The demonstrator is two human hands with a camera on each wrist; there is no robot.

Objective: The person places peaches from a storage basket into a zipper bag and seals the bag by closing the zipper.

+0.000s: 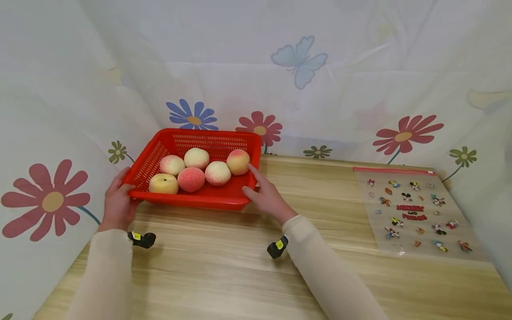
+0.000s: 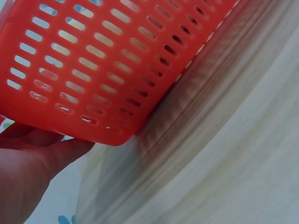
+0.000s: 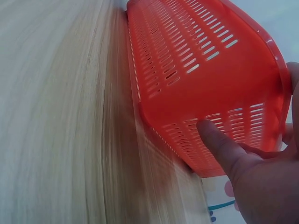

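Wooden table [image 1: 240, 266] bears red basket [image 1: 192, 200], fingers [image 1: 256, 175] of both hands gripping its ends.

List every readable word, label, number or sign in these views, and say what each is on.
"MICKEY" in red print on the clear zip bag on the table.
A second red line just below it is too small to read for sure.
The yellow tags on the black wrist cameras are too small to read.
The red basket bears no text.

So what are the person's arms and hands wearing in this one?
Both arms are in long, plain cream sleeves reaching the wrists. The left hand and right hand are bare, with no gloves or rings visible. Each wrist carries a small black device with a yellow sticker; the right one matches.
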